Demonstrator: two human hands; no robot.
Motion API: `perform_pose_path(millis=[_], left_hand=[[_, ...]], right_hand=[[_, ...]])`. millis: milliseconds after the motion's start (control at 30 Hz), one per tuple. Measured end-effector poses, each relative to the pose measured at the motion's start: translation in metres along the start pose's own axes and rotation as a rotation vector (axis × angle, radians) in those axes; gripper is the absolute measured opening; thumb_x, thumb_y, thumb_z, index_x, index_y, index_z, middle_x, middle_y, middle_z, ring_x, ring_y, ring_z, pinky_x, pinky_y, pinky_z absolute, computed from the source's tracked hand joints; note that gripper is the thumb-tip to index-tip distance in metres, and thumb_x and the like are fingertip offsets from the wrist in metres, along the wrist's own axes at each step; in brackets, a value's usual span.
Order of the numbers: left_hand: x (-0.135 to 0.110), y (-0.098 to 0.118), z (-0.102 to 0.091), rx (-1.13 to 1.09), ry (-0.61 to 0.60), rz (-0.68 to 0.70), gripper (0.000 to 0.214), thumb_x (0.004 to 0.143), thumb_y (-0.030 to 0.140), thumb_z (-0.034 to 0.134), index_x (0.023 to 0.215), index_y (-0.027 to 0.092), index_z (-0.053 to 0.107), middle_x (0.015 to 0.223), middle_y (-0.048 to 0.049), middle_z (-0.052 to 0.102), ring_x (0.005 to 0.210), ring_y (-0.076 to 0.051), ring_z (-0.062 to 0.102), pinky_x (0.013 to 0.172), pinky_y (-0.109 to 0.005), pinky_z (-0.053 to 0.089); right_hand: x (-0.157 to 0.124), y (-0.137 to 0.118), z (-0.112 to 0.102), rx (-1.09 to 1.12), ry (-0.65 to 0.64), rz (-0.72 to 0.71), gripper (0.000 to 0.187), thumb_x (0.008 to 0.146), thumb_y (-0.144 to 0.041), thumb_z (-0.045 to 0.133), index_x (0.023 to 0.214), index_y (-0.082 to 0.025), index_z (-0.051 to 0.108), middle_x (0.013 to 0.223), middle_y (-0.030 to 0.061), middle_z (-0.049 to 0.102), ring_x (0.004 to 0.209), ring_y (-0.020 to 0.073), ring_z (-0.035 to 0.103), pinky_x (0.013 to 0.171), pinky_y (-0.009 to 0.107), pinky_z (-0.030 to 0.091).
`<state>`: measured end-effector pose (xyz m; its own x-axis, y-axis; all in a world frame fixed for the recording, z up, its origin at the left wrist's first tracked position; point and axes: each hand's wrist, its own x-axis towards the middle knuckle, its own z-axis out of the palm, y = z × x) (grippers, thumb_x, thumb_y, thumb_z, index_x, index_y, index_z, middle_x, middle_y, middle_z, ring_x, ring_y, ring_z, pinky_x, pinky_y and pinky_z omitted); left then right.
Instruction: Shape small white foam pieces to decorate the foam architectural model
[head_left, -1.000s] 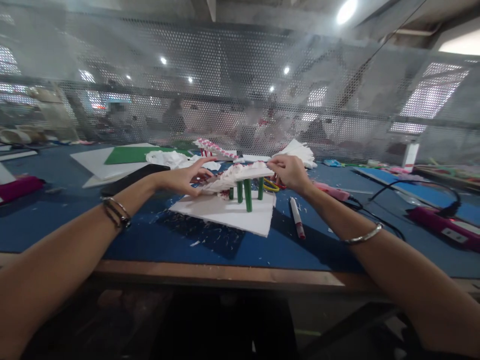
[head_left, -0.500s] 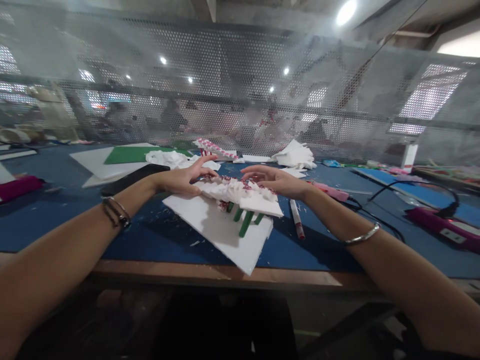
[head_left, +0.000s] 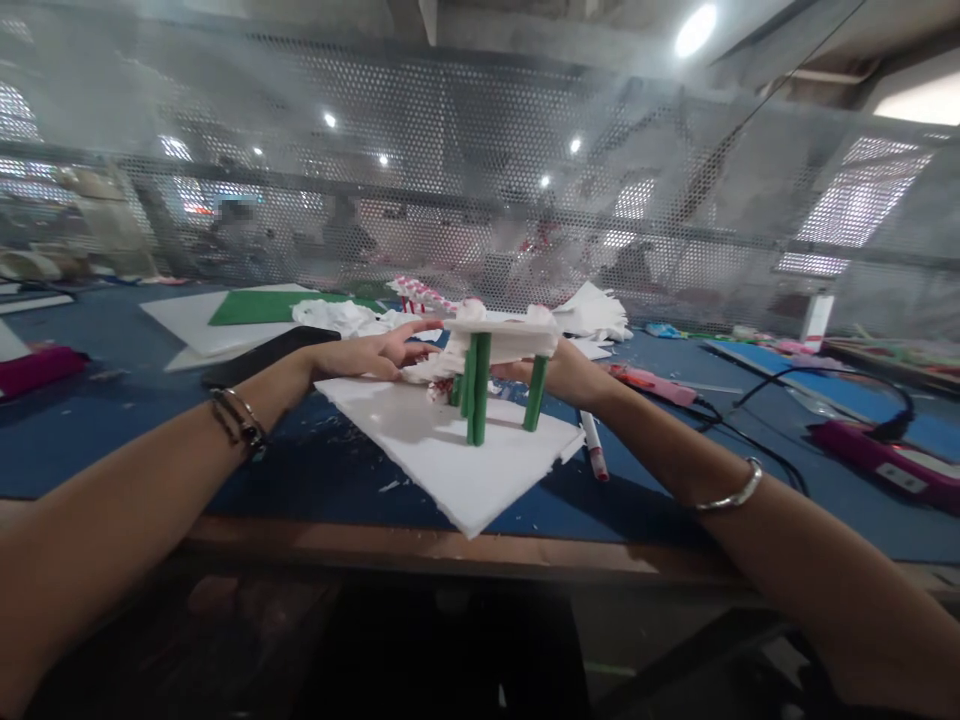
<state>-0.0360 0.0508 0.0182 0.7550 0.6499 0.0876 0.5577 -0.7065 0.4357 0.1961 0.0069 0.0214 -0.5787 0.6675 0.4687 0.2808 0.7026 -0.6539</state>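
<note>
A foam model sits between my hands: a white base board (head_left: 442,450), green pillars (head_left: 478,390) and a white top slab (head_left: 502,338) with pink-white trim. The board is tilted, its near corner raised over the table's front edge. My left hand (head_left: 367,358) lies at the model's far left with its fingers stretched out against the small ramp. My right hand (head_left: 574,378) is behind the pillars at the model's far right; its fingers are hidden.
A red-tipped marker (head_left: 592,448) lies right of the board. A black slab (head_left: 262,355), white and green sheets (head_left: 255,308) and white scraps (head_left: 337,318) lie at the left. A pink device (head_left: 877,455) with a black cable (head_left: 787,375) sits at the right. A perforated screen (head_left: 480,180) backs the table.
The model was tipped over toward me half a second ago. It now stands with its pillars upright, the board turned and raised, and my right hand has gone behind it.
</note>
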Motion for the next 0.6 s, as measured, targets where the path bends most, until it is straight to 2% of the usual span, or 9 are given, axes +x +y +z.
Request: perform_pose_path(millis=[100,233,300,400,467,533,600], left_hand=[[0.002,-0.009,-0.003,-0.122,0.011,-0.015,0.074,0.068,0.035,0.044,0.133,0.019,0.014,0.121,-0.0083,0.050,0.110,-0.025,0.044,0.084,-0.028,0.038],[0.002,-0.020,-0.005,-0.237,0.209,-0.296,0.060,0.077,0.044,0.034,0.129,0.017,0.025,0.128,-0.0114,0.043,0.114,-0.022,0.042,0.084,-0.030,0.040],[0.001,-0.023,-0.006,-0.255,0.303,-0.375,0.058,0.078,0.045,0.030,0.126,0.013,0.029,0.127,-0.0141,0.043,0.113,-0.022,0.043,0.082,-0.029,0.042],[0.001,-0.024,-0.006,-0.180,0.402,-0.368,0.055,0.076,0.043,0.034,0.119,0.010,0.040,0.118,-0.0137,0.052,0.107,-0.021,0.048,0.081,-0.027,0.042],[0.002,-0.021,-0.004,-0.060,0.423,-0.305,0.047,0.073,0.040,0.041,0.107,0.011,0.053,0.106,-0.0101,0.059,0.099,-0.021,0.052,0.081,-0.027,0.040],[0.004,-0.017,0.000,0.072,0.373,-0.179,0.037,0.071,0.036,0.041,0.094,0.013,0.060,0.097,-0.0073,0.063,0.091,-0.019,0.055,0.079,-0.026,0.040],[0.008,-0.014,0.006,0.165,0.287,-0.067,0.034,0.072,0.033,0.039,0.088,0.013,0.062,0.091,-0.0070,0.063,0.084,-0.017,0.056,0.075,-0.025,0.040]], right_hand=[[0.001,0.003,-0.001,-0.050,0.041,-0.003,0.020,0.065,-0.023,0.057,0.084,-0.015,0.059,0.092,0.0032,0.063,0.087,0.0154,0.057,0.079,0.028,0.044],[0.003,0.013,-0.005,-0.109,0.109,-0.031,0.022,0.066,-0.023,0.056,0.086,-0.015,0.058,0.096,0.0056,0.060,0.086,0.0140,0.055,0.076,0.026,0.045],[0.004,0.020,-0.006,-0.180,0.183,-0.030,0.024,0.066,-0.022,0.057,0.089,-0.015,0.058,0.098,0.0067,0.057,0.083,0.0132,0.054,0.074,0.025,0.045],[0.004,0.030,-0.006,-0.318,0.304,-0.007,0.026,0.066,-0.021,0.059,0.091,-0.015,0.058,0.097,0.0073,0.055,0.073,0.0115,0.052,0.066,0.024,0.047],[0.004,0.036,-0.005,-0.382,0.343,0.005,0.026,0.065,-0.020,0.060,0.091,-0.016,0.058,0.093,0.0062,0.054,0.068,0.0113,0.051,0.060,0.025,0.047],[0.003,0.042,-0.003,-0.416,0.337,0.003,0.023,0.065,-0.019,0.060,0.088,-0.018,0.059,0.087,0.0048,0.054,0.068,0.0125,0.051,0.059,0.026,0.047],[0.002,0.048,0.000,-0.420,0.302,0.001,0.019,0.066,-0.021,0.061,0.085,-0.018,0.060,0.083,0.0044,0.054,0.070,0.0140,0.051,0.060,0.026,0.047]])
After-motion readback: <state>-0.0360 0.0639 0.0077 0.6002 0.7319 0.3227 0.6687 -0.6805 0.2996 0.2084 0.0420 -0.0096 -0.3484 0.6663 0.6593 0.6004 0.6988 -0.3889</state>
